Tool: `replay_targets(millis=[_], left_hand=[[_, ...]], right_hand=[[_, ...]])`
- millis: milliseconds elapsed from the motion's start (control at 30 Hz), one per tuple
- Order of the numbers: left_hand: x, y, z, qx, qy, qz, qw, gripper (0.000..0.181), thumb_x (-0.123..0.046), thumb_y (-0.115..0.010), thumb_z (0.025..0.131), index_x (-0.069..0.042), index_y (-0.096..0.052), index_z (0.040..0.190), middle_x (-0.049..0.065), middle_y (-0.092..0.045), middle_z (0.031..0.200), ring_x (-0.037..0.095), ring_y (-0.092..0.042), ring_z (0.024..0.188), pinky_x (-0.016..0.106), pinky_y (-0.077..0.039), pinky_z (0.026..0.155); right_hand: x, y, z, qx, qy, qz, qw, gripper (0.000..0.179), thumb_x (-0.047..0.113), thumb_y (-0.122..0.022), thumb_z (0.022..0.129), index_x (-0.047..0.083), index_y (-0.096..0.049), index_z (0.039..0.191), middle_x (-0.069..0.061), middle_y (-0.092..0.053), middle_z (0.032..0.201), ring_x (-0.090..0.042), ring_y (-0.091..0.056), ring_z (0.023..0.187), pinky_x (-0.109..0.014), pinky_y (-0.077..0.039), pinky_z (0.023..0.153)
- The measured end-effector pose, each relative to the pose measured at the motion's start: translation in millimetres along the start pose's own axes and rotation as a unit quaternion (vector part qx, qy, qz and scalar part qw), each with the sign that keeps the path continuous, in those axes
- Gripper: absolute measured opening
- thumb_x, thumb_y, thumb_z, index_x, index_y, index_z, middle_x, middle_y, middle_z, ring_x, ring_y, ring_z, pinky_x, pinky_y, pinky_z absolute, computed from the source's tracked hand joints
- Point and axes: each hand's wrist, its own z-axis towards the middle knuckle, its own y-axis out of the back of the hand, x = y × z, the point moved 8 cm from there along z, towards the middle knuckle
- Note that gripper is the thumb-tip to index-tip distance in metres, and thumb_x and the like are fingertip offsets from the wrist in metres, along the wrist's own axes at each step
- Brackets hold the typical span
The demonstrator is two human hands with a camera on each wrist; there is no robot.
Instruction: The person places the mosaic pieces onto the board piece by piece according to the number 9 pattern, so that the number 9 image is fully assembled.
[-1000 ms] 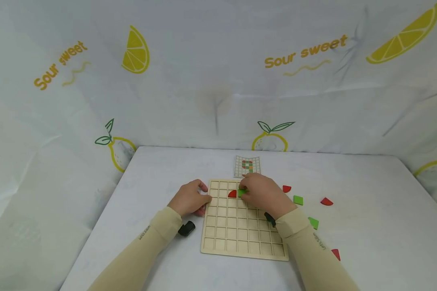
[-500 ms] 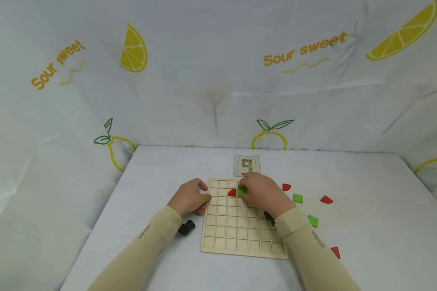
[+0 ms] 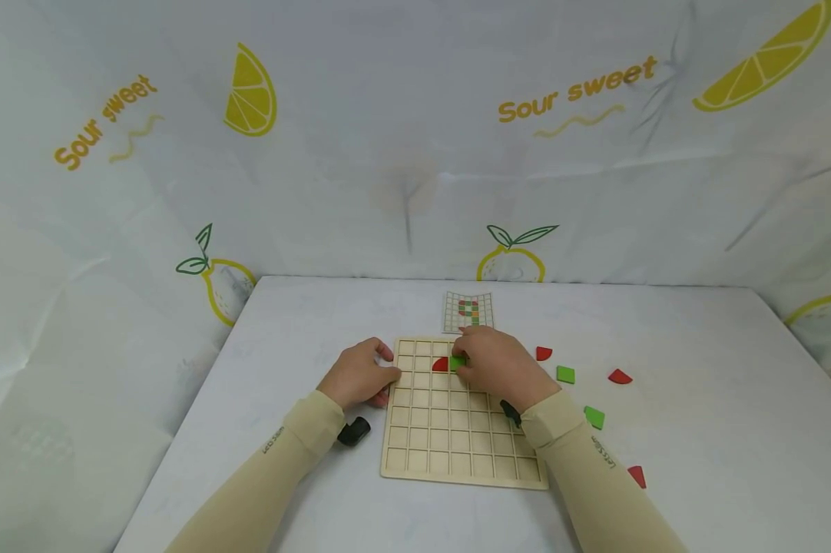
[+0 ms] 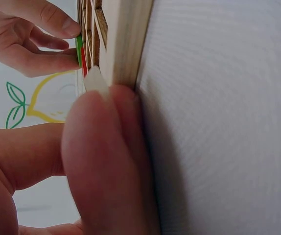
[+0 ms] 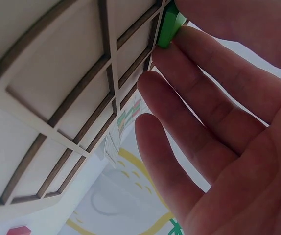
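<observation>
A square wooden grid board [image 3: 439,442] lies on the table. At its left edge, my left hand [image 3: 362,375] holds the rim; in the left wrist view the thumb [image 4: 99,142] lies against the edge with another fingertip beside it. Over the board's upper part, my right hand [image 3: 498,365] pinches a green square tile [image 3: 456,363] between thumb and fingers, at a cell just right of a red quarter-circle tile [image 3: 441,364]. The right wrist view shows the green tile [image 5: 168,27] at the fingertips, its far part hidden. The other right fingers are spread loosely.
A pattern card [image 3: 468,309] with a coloured grid lies behind the board. To the right are loose red quarter-circles [image 3: 620,376] and green squares [image 3: 565,375]. Black wrist devices [image 3: 354,432] sit by both cuffs. A lemon-print sheet [image 3: 360,153] rises behind the table.
The green tile has shifted very slightly left, up against the red quarter-circle. Both hands stay almost where they were; the head view has tilted a little.
</observation>
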Motion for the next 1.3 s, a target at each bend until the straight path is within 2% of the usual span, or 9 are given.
replay_targets(millis=[400, 1067, 1200, 1300], left_hand=[[-2.9, 1.3, -2.3, -0.004, 0.0, 0.003, 1.0, 0.025, -0.021, -0.072, 0.1, -0.01, -0.063, 0.121, 0.006, -0.073, 0.067, 0.014, -0.07, 0.054, 0.026, -0.058, 0.057], [-4.2, -2.6, -1.7, -0.003, 0.001, 0.015, 0.9999, 0.025, -0.021, -0.072, 0.1, -0.011, -0.063, 0.12, 0.006, -0.073, 0.067, 0.014, -0.071, 0.054, 0.027, -0.058, 0.057], [-4.2, -2.8, -1.7, -0.001, 0.001, 0.017, 0.9999, 0.026, -0.022, -0.072, 0.1, -0.011, -0.063, 0.121, 0.006, -0.074, 0.068, 0.015, -0.071, 0.055, 0.026, -0.058, 0.058], [-2.7, -0.4, -1.9, -0.004, 0.004, 0.02, 0.9998, 0.027, -0.021, -0.072, 0.101, -0.01, -0.063, 0.123, 0.006, -0.074, 0.069, 0.015, -0.072, 0.056, 0.026, -0.058, 0.059]], right_hand=[[1, 0, -0.7, 0.0, 0.008, -0.009, 0.9999, 0.005, 0.011, -0.078, 0.096, 0.013, -0.08, 0.099, 0.001, -0.072, 0.102, -0.014, -0.059, 0.088, -0.034, -0.056, 0.08], [-3, 0, -4.5, 0.01, -0.008, -0.004, 0.9999, 0.013, 0.019, -0.08, 0.096, 0.012, -0.082, 0.108, -0.001, -0.075, 0.11, -0.017, -0.066, 0.095, -0.038, -0.061, 0.087], [-9, 4, -7.9, 0.013, -0.015, 0.02, 0.9996, 0.015, 0.018, -0.076, 0.096, 0.013, -0.082, 0.11, 0.0, -0.075, 0.111, -0.018, -0.068, 0.098, -0.038, -0.06, 0.086], [-18, 11, -14.4, 0.018, -0.033, 0.042, 0.9984, 0.019, 0.02, -0.074, 0.097, 0.012, -0.081, 0.114, 0.0, -0.075, 0.112, -0.02, -0.07, 0.104, -0.041, -0.061, 0.09]])
